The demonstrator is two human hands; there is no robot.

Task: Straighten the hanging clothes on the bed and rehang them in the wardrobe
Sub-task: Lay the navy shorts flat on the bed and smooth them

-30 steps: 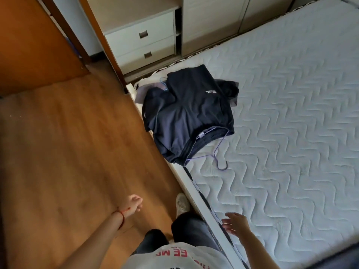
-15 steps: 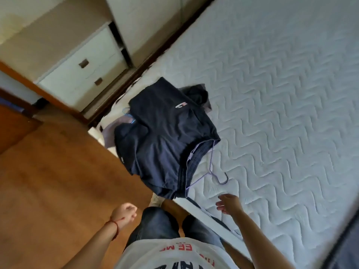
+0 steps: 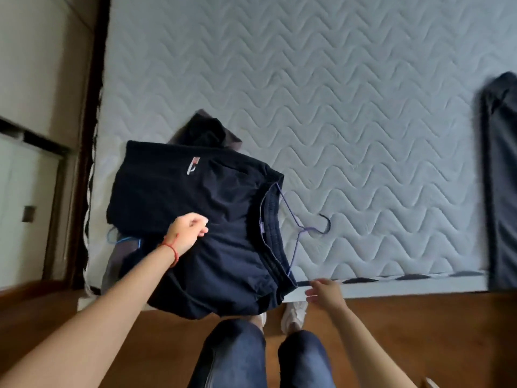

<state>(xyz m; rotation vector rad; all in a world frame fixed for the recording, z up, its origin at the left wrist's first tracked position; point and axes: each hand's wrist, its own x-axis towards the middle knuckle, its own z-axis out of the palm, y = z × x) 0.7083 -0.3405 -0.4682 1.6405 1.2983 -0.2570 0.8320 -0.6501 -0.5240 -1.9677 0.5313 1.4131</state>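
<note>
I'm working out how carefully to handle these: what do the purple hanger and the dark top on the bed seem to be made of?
The purple hanger looks like thin wire, probably plastic-coated: slim, evenly coloured, darker at the hook. The dark navy top looks like soft matte knit fabric, likely cotton or a blend: it creases loosely, with a ribbed collar. The exact fibre can't be told.

No text can be read anywhere in the head view. The only mark is a small logo [image 3: 193,165] on the dark navy garment [image 3: 201,219] that lies on the bed [image 3: 363,107]: a short red patch above a white curved stroke, too small and blurred to make out as letters or a brand. No label, number or sign shows on the purple hanger [image 3: 300,228], the cabinet [image 3: 33,79] or the floor [image 3: 419,331].
</note>
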